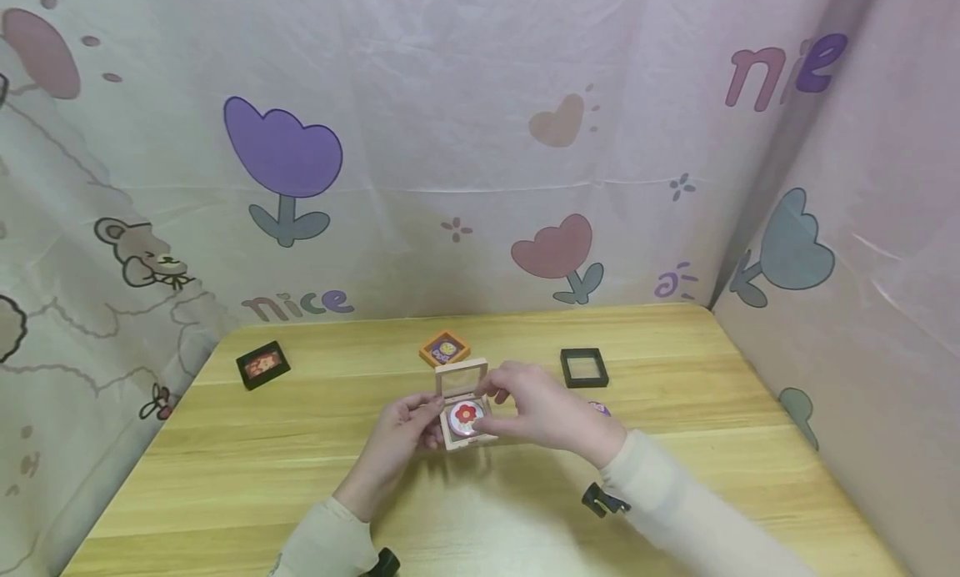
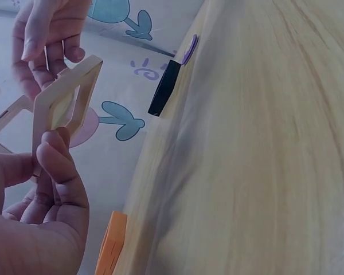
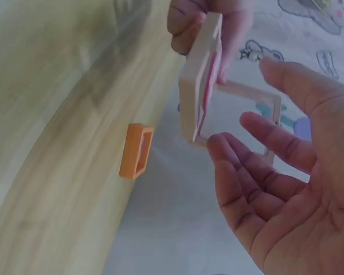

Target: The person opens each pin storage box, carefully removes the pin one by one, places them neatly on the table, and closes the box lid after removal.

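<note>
1. Left grip [image 1: 401,431] pinches the edge of a cream frame [image 3: 192,86] with thumb and fingers, holding it above the desk [image 1: 315,418], lid raised.
2. Right grip [image 1: 543,406] has thumb and fingers apart, loosely bent beside the frame; whether it touches cannot be told.
3. Round flower badge [image 1: 467,414] lies in the cream frame's base.
4. On the desk: an orange frame [image 3: 130,150] just beyond, one black frame [image 1: 586,383] to the right, another well left.

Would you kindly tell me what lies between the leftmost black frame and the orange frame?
Nothing: the head view shows only bare wooden tabletop between the leftmost black frame and the orange frame.
</note>
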Demonstrator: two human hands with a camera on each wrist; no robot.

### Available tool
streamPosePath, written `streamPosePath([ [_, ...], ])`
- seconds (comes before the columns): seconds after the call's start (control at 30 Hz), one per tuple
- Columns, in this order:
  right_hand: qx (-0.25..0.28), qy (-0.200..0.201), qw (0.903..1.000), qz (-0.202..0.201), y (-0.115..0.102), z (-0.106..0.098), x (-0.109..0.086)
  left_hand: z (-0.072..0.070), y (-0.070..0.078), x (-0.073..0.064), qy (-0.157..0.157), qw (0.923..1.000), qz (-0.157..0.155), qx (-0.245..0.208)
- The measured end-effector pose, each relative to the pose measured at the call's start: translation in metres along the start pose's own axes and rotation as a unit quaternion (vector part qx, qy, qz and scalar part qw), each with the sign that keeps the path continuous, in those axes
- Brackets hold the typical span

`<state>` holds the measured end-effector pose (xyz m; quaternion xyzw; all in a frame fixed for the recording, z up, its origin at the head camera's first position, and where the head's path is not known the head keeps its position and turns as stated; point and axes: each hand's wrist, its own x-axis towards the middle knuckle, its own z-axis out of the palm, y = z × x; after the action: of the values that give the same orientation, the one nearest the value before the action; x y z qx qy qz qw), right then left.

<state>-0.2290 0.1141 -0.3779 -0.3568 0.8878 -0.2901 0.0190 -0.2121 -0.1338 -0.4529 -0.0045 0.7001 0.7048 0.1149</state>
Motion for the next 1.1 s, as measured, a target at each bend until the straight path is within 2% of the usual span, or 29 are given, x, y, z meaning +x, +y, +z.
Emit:
streamPosePath([
  [0.2,-0.078,0.006,0.9966,-0.023,-0.011,0.009,0.005,0.001,0.000,0.001,-0.004,1.0000,0.001,-0.003],
  [0.47,-0.162,0.012,0.9859,-0.039,-0.017,0.018,0.009,0.001,-0.002,0.002,-0.014,0.9999,0.008,0.000],
  [0.73,-0.205,0.031,0.9769,-0.054,-0.019,0.025,0.009,0.004,-0.004,0.002,-0.005,0.9999,0.013,-0.005],
  [0.9,-0.224,0.036,0.9721,-0.060,-0.020,0.027,0.010,0.003,-0.004,0.002,-0.012,0.9998,0.012,-0.008],
  [1.1,-0.228,0.036,0.9709,-0.063,-0.022,0.030,0.012,0.001,-0.005,0.003,-0.017,0.9998,0.012,-0.006],
])
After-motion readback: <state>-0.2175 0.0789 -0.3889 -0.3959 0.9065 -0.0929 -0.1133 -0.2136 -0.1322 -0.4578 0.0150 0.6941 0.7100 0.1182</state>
